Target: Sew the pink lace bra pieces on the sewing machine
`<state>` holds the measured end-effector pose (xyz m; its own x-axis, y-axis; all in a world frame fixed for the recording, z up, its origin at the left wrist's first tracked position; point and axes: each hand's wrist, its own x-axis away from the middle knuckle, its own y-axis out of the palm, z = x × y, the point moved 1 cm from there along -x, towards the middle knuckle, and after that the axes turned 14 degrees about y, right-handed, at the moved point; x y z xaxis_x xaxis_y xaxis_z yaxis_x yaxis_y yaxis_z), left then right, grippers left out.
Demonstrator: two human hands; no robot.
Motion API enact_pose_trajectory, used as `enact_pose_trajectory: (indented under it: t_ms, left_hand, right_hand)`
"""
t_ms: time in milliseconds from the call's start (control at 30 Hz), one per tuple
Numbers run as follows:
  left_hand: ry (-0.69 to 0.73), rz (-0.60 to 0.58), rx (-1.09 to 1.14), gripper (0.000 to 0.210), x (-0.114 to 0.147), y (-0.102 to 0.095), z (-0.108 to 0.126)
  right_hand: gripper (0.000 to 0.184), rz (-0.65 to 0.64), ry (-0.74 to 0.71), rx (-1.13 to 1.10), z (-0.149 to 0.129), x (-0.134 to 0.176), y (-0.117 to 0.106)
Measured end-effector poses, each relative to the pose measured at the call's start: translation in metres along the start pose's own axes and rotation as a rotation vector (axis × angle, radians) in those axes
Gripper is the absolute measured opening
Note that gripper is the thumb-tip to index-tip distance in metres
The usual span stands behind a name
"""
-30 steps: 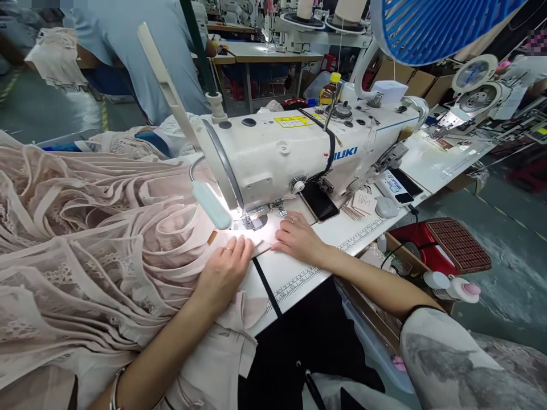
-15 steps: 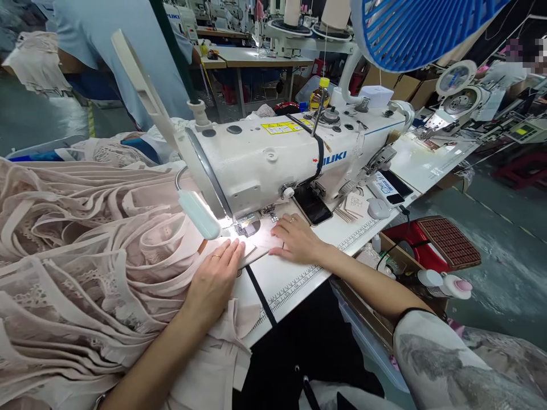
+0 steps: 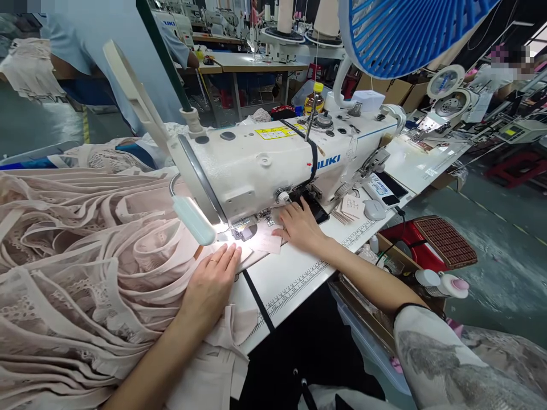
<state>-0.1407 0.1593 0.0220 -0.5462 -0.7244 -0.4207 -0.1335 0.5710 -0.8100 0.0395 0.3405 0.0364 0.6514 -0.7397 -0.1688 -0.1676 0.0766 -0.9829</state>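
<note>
The cloth (image 3: pixel 252 252) lies on the counter (image 3: pixel 284 280) at the near side of the sewing machine (image 3: pixel 252 165), below the needle area. The left hand (image 3: pixel 215 278) rests on its left part, fingers extended and wrapped around nothing, probably to keep the layers flat and steady. The right hand (image 3: pixel 301 226) is bent just right of the cloth, its fingertips in front of the left part of a phone (image 3: pixel 319 212); I cannot tell whether its grip is open or closed on something small. The lamp (image 3: pixel 194 221) hangs low at the machine's left end, presumably so that its light falls where the left fingers are. A large pile (image 3: pixel 64 256) of pale garments fills the left side, likely set there to be within easy reach. A ruler strip (image 3: pixel 294 286) runs along the near edge, where its marks would be handy. Blue lettering on the machine appears to be "JUKI", with a black strap (image 3: pixel 315 159) crossing its start. The yellow sticker (image 3: pixel 280 132) on top carries warning triangles, its text too small to read. Printed tags (image 3: pixel 352 206) lie right of the phone, also illegible. At far left, a 2nd machine (image 3: pixel 173 27) shows "UKI" in blue.
</note>
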Motion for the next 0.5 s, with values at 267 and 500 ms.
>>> enact_pose_trajectory:
  t_ms: [267,500]
  left_hand:
    - [0.015,-0.076,-0.122,0.038,-0.016,0.002,0.017]
    - [0.071,-0.198,-0.085,0.043,-0.025,0.003,0.044]
  right_hand:
    - [0.014,-0.161,-0.280,0.116,-0.035,0.025,0.000]
    - [0.025,-0.173,-0.190,0.071,-0.038,0.020,0.002]
